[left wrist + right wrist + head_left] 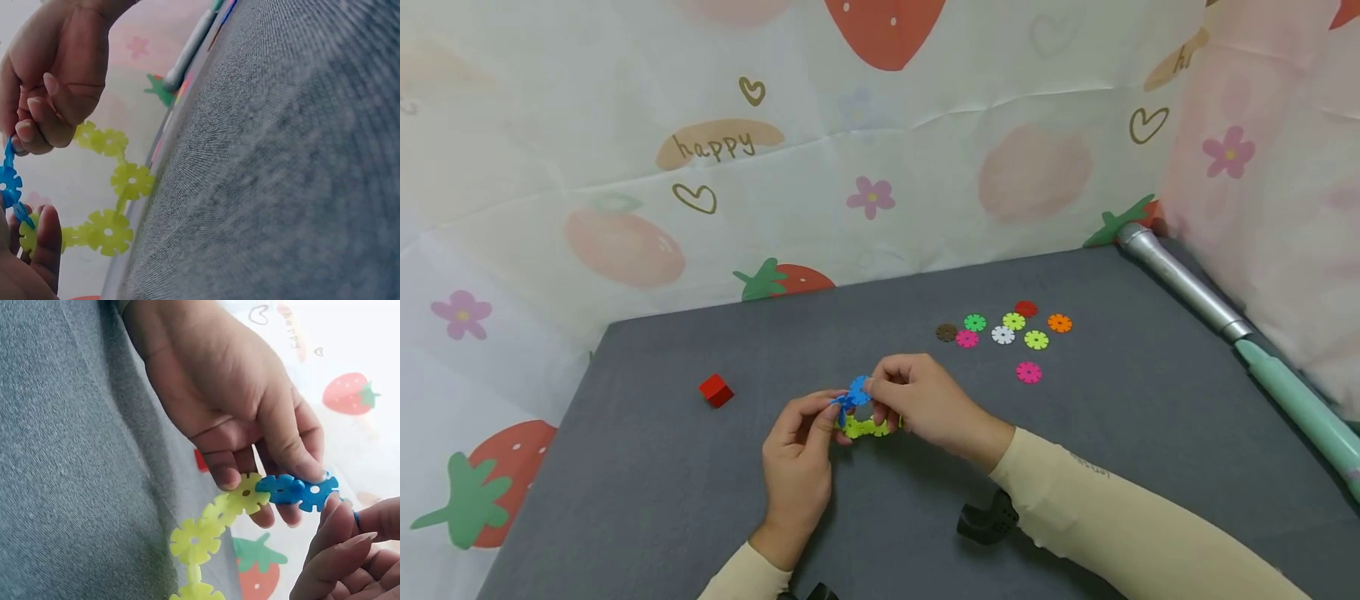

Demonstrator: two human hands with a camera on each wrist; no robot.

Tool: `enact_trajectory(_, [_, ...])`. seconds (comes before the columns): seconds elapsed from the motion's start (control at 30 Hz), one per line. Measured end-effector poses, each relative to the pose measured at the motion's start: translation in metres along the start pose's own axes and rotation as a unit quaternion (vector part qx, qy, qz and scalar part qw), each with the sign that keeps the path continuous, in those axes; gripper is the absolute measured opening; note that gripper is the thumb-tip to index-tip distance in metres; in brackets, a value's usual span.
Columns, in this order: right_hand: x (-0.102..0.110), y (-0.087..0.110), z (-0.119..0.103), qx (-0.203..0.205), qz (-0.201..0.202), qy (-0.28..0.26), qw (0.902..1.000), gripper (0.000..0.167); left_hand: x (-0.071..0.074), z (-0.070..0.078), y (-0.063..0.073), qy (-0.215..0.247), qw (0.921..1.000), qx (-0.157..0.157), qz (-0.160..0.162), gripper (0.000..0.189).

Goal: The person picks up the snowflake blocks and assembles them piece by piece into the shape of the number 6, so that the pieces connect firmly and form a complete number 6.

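Note:
Both hands hold a chain of notched plastic snowflake discs above the table. My left hand (pixel 799 458) pinches it where blue discs (pixel 315 490) join a yellow disc, with thumb and fingers on both sides. My right hand (pixel 936 410) pinches the blue end between thumb and fingertip, the other fingers curled beneath. Several linked yellow discs (pixel 109 232) hang in a curve from the left hand's side, looping towards the right hand in the left wrist view. Fingers partly cover the last blue disc and its joint.
Loose discs lie at the back right, among them an orange disc (pixel 1060 322), a white disc (pixel 1003 334) and a pink disc (pixel 1028 372). A red cube (pixel 717 390) sits left of the hands. A silver and green tube (pixel 1187 287) lies along the right edge.

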State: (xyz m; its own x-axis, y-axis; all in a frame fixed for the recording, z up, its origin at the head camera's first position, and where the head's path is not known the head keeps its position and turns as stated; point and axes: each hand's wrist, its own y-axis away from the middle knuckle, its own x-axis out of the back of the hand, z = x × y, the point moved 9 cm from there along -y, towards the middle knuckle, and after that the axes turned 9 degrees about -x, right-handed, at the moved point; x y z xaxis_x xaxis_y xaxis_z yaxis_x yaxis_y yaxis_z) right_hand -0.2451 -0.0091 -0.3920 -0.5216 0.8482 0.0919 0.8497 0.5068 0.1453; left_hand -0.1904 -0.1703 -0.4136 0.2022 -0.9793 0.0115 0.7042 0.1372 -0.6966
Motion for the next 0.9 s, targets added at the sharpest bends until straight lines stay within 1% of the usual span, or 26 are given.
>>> enact_trajectory(0.17, [-0.005,-0.001,0.001,0.005,0.003,0.000,1.0000,0.031,0.002,0.002,0.000,-0.013,0.9999,0.004,0.007,0.006])
enact_trajectory(0.23, [-0.006,-0.002,0.002,0.004,0.007,0.002,1.0000,0.031,0.002,0.001,0.000,-0.015,0.9998,0.013,0.007,0.005])
enact_trajectory(0.33, [-0.004,-0.003,0.003,-0.008,0.012,0.005,0.9999,0.030,-0.001,-0.005,0.001,-0.004,0.9992,0.040,-0.004,0.008])
enact_trajectory(0.43, [-0.002,-0.003,0.006,-0.016,0.013,0.011,0.9997,0.032,-0.005,-0.012,0.004,0.022,0.9967,0.076,-0.020,0.020])
enact_trajectory(0.53, [0.002,0.000,0.006,-0.015,0.013,0.022,0.9996,0.038,-0.008,-0.016,0.005,0.037,0.9945,0.093,-0.032,0.033])
enact_trajectory(0.6, [0.006,0.004,0.004,-0.004,0.012,0.028,0.9995,0.040,-0.008,-0.016,0.005,0.031,0.9946,0.092,-0.036,0.037])
enact_trajectory(0.67, [0.011,0.010,0.001,0.010,0.012,0.030,0.9994,0.040,-0.008,-0.015,0.004,0.016,0.9955,0.085,-0.039,0.038])
enact_trajectory(0.8, [0.027,0.021,-0.006,0.043,0.013,0.027,0.9986,0.033,-0.005,-0.013,0.002,-0.011,0.9967,0.071,-0.038,0.040])
enact_trajectory(0.9, [0.043,0.028,-0.006,0.059,0.017,0.021,0.9979,0.029,-0.004,-0.012,0.002,-0.010,0.9968,0.070,-0.038,0.042])
